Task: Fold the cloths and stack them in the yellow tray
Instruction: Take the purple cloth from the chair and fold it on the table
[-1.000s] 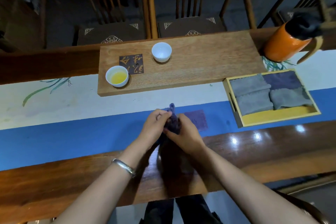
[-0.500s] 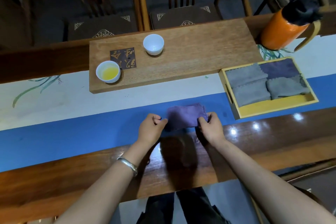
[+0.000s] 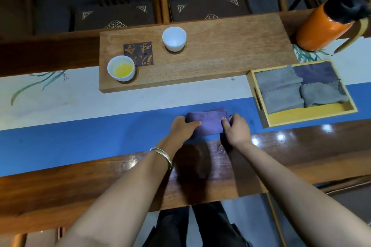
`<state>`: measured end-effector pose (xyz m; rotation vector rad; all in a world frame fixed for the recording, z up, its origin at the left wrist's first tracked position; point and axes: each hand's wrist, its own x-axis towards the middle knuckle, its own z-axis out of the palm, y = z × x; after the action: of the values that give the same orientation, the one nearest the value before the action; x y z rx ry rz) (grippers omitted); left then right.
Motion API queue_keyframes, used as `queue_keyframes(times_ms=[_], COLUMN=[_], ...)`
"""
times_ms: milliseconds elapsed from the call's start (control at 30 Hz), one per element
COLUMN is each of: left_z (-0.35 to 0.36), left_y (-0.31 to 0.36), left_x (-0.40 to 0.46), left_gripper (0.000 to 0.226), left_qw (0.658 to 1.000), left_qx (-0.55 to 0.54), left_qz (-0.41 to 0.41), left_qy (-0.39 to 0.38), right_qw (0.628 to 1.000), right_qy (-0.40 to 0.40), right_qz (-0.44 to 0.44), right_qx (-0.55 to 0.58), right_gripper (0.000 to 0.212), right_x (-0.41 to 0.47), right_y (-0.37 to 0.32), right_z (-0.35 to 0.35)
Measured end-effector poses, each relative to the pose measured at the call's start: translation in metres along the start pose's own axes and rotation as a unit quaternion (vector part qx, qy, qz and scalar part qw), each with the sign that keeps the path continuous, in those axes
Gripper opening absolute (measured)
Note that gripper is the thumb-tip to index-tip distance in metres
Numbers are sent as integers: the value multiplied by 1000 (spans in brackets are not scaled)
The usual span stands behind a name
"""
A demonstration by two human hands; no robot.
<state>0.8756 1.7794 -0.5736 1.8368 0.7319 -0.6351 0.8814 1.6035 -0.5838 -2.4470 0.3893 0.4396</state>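
Now the purple cloth [image 3: 206,121], bunched upright a second ago, lies folded flat on the blue runner [image 3: 80,138]; left hand [image 3: 183,127] and right hand [image 3: 236,128] pinch its ends; transfer to the yellow tray [image 3: 301,117], right, likely follows.

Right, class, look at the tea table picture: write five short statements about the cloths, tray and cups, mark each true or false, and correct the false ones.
1. Both hands, left hand and right hand, hold the purple cloth. True.
2. The purple cloth lies inside the yellow tray. False: it lies on the blue runner, left of the tray.
3. The tray holds grey cloths. True.
4. Both white cups are empty. False: the left cup holds yellow liquid.
5. The orange flask stands on the wooden board. False: it stands beside it.
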Motion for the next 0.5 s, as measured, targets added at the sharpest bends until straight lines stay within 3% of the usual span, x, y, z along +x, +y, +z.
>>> queue_keyframes(times_ms=[100, 167, 333, 433, 500], left_z=[-7, -12, -26, -31, -29], left_y=[0, 1, 28, 51, 70], left_x=[-11, -19, -34, -36, -37], left_gripper=[41, 38, 29, 21, 19], left_qw=[972, 950, 925, 903, 897], left_qx=[-209, -270, -307, -323, -319], left_qz=[-34, -33, -25, -11, -2], left_qy=[-104, -156, -223, -283, -307], right_qw=[994, 983, 873, 820, 808], right_qy=[-1, -36, -244, -247, -211], right_qz=[41, 73, 207, 205, 190], right_qx=[96, 167, 367, 475, 516], right_gripper=[26, 28, 45, 47, 42], right_x=[-3, -8, -29, -37, -41], right_y=[-3, -5, -14, -17, -20], right_z=[-5, -10, -30, -49, -67])
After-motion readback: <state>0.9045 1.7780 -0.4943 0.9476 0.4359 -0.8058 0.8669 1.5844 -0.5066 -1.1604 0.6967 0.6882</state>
